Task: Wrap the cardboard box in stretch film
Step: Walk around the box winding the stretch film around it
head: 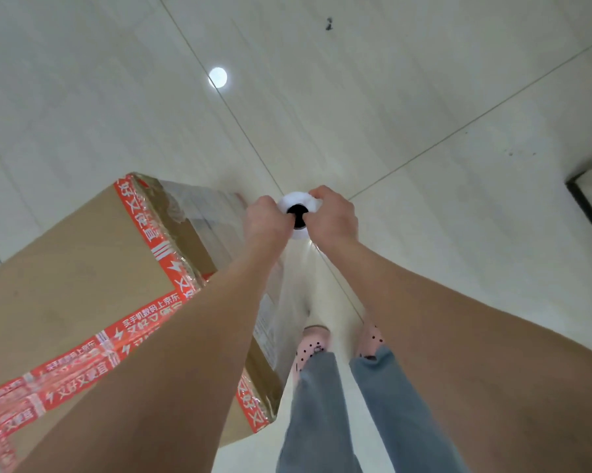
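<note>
While one box [83,268] stands, two hands [265,216] [333,216] grip one roll [294,199].

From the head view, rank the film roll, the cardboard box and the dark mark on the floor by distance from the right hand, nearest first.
1. The film roll: gripped in the right hand, with the left hand gripping its other side.
2. The cardboard box: off to the left, beyond the left hand.
3. The dark mark: far ahead on the floor.
</note>
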Tool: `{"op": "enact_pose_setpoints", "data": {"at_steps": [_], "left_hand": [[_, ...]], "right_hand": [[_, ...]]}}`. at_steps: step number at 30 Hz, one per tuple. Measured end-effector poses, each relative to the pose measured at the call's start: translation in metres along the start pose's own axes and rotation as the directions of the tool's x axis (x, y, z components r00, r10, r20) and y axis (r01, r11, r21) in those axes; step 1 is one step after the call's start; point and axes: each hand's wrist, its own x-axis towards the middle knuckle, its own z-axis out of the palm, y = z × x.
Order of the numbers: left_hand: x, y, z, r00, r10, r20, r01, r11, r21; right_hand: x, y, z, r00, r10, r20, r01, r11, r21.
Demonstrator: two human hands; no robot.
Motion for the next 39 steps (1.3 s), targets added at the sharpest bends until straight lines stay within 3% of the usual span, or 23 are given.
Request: {"op": "enact_pose_setpoints", "data": {"at_steps": [9, 12, 15, 18, 21, 26, 28, 31, 33, 35, 37, 39], "left_hand": [[0.007, 0.003, -0.008, 0.998, -0.017, 0.065, 0.014, 0.999, 0.046], [0.007, 0.009, -0.013, 0.985, 0.147, 0.086, -0.161, 0.970, 0.183], [0.008, 0.013, -0.017, 0.923, 0.374, 0.095, -0.383, 0.862, 0.332], [0.016, 0.018, -0.024, 0.905, 0.413, 0.102, -0.420, 0.831, 0.363], [0.026, 0.017, -0.032, 0.923, 0.374, 0.091, -0.383, 0.862, 0.331], [0.034, 0.011, -0.040, 0.989, 0.145, -0.006, -0.145, 0.989, 0.015], [0.039, 0.009, -0.042, 0.999, 0.049, -0.016, -0.050, 0.994, -0.096], [0.048, 0.008, -0.048, 0.999, -0.013, 0.044, 0.019, 0.991, -0.130], [0.053, 0.011, -0.052, 0.996, 0.047, 0.077, -0.043, 0.998, -0.049], [0.058, 0.018, -0.056, 0.973, 0.203, 0.108, -0.212, 0.974, 0.077], [0.061, 0.028, -0.058, 0.926, 0.329, 0.186, -0.366, 0.903, 0.227], [0.063, 0.038, -0.059, 0.902, 0.349, 0.254, -0.422, 0.838, 0.346]], "right_hand": [[0.008, -0.010, 0.004, 1.000, 0.030, -0.008, -0.031, 0.994, -0.104], [0.013, -0.010, 0.003, 0.998, 0.057, 0.009, -0.055, 0.985, -0.162], [0.017, -0.009, 0.005, 0.998, 0.067, -0.013, -0.069, 0.977, -0.201], [0.021, -0.015, 0.009, 0.999, 0.013, -0.032, -0.021, 0.965, -0.262], [0.027, -0.025, 0.011, 0.996, -0.090, -0.015, 0.078, 0.927, -0.366], [0.037, -0.043, 0.012, 0.965, -0.256, 0.050, 0.253, 0.877, -0.408], [0.041, -0.048, 0.014, 0.973, -0.228, 0.030, 0.220, 0.881, -0.419], [0.047, -0.052, 0.015, 1.000, -0.028, -0.002, 0.027, 0.966, -0.256], [0.050, -0.052, 0.015, 0.999, 0.043, 0.018, -0.039, 0.984, -0.172], [0.051, -0.052, 0.015, 0.998, 0.057, 0.023, -0.053, 0.985, -0.164], [0.052, -0.050, 0.016, 0.999, 0.035, 0.017, -0.031, 0.982, -0.186], [0.054, -0.049, 0.018, 1.000, 0.004, 0.008, -0.003, 0.979, -0.203]]}}
